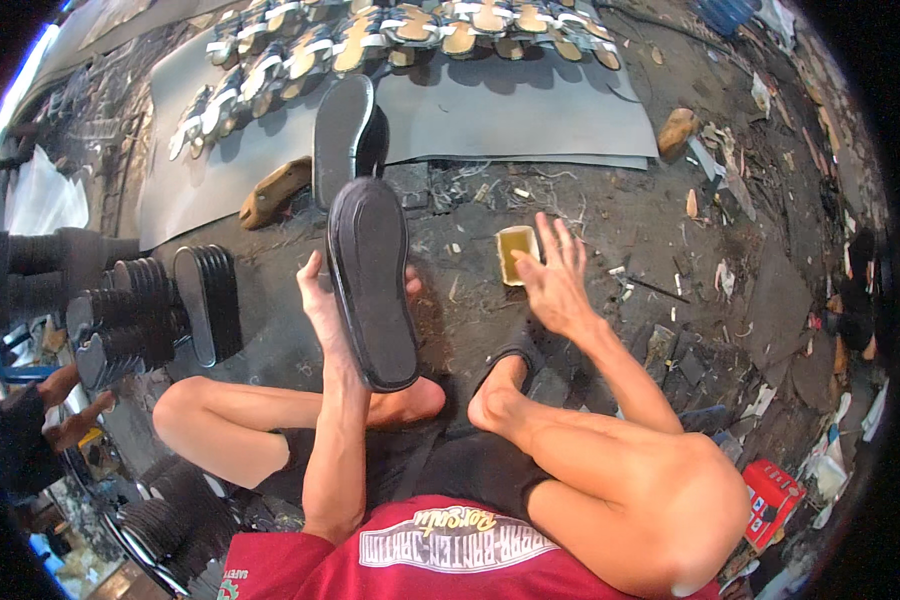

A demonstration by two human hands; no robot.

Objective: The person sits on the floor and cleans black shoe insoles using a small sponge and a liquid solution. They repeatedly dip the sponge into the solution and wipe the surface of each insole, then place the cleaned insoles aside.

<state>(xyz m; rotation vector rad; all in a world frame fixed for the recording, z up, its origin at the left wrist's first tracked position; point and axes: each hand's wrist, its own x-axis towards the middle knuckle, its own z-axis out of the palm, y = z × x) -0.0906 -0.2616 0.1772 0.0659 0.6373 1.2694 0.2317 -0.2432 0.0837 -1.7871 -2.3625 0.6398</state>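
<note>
My left hand (322, 305) is wrapped round a black shoe sole (372, 290), raised with its flat face toward me; the thumb shows on one side and fingertips on the other. Just beyond it, more black soles (345, 140) partly overlap. My right hand (557, 280) has its fingers spread, beside a small yellowish rectangular piece with pale edges (515, 253). The thumb overlaps that piece's right edge; whether it bears any of its weight cannot be told.
Rows of sandals (410, 25) rest on a grey sheet (530, 115) at the back. Brown foot-shaped lasts (275, 195) lie nearby. Stacked black soles (207, 305) stand at left, near another person's hand (78, 420). Scraps litter the right; a red box (770, 503) sits beside my knee.
</note>
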